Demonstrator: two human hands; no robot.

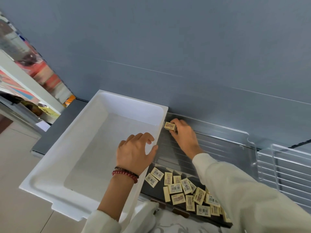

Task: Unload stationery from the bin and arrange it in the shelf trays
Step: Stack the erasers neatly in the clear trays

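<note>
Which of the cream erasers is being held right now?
The eraser at the far left corner of the clear tray, beside the white bin, pinched by the right hand. The others lie loose in a pile nearer the person.

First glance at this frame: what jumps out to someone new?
The white bin, centre-left, looks empty, the left hand open over its right edge. The right hand pinches one cream box at the far left corner of the clear tray, while a pile of cream boxes lies at the front.

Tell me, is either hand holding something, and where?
The right hand pinches a small cream rectangular block by its right end. The left hand, at the white plastic bin's rim, holds nothing.
</note>
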